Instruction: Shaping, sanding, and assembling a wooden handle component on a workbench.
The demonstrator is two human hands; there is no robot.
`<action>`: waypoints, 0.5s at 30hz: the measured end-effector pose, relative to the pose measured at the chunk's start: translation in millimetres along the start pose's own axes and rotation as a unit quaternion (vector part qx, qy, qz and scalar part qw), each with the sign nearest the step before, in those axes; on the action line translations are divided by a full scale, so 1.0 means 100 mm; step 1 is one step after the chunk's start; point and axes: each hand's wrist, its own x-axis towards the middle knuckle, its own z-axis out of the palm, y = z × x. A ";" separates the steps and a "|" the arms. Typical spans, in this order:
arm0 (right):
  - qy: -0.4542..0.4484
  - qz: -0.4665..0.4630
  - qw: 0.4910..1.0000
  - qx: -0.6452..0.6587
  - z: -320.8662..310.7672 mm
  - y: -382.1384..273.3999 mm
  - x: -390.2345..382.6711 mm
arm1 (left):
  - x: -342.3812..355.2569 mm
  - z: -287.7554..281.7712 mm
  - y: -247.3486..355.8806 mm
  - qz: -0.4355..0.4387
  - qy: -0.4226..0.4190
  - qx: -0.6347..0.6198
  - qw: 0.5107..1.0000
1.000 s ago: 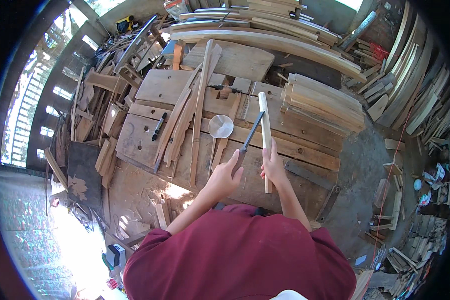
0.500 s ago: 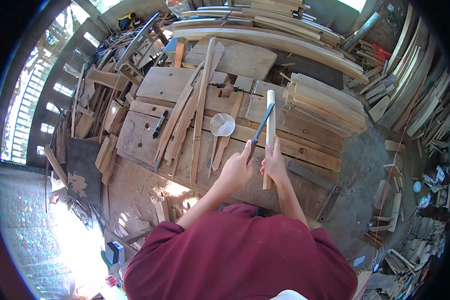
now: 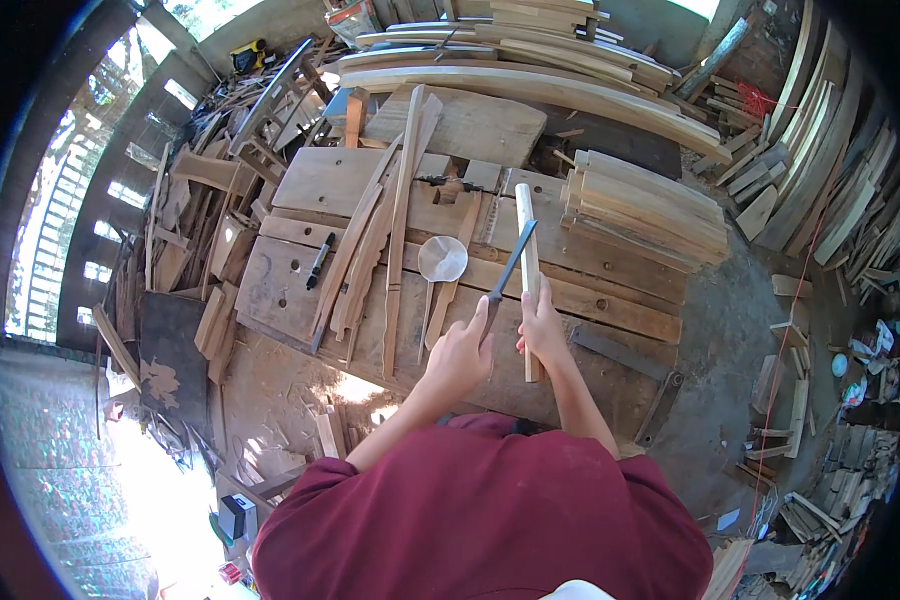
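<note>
My left hand (image 3: pixel 459 352) is closed round the dark handle of a narrow file (image 3: pixel 513 264), whose blue-grey blade points away and to the right. Its far end lies across a pale, squared wooden strip (image 3: pixel 525 218). Around the lower half of that strip my right hand (image 3: pixel 543 328) is wrapped, and the strip stands out beyond both ends of the grip. Both hands are over the near side of a wooden workbench (image 3: pixel 610 290). Left of them on the bench are a round whitish disc-like piece (image 3: pixel 442 259) and a long wooden slat (image 3: pixel 398 240).
Several shaped wooden pieces (image 3: pixel 355 270) and a black marker (image 3: pixel 319 262) lie at the bench's left. A stack of boards (image 3: pixel 645 205) sits at its right. Long curved planks (image 3: pixel 540 90) fill the back; scrap wood (image 3: pixel 205 220) is piled at the left.
The file has slid a little nearer and left along the wooden strip. The strip's far end has swung slightly left, and both hands keep their grips.
</note>
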 end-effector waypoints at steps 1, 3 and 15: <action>0.005 -0.009 1.000 -0.009 0.00 0.00 0.01 | -0.04 0.00 -0.02 -0.002 0.000 0.002 1.000; 0.008 -0.018 1.000 -0.018 0.00 0.01 0.02 | -0.10 0.00 -0.07 0.008 0.016 -0.001 1.000; 0.022 -0.021 0.999 -0.035 0.02 0.00 -0.07 | 0.15 0.02 -0.12 0.042 0.017 -0.039 0.998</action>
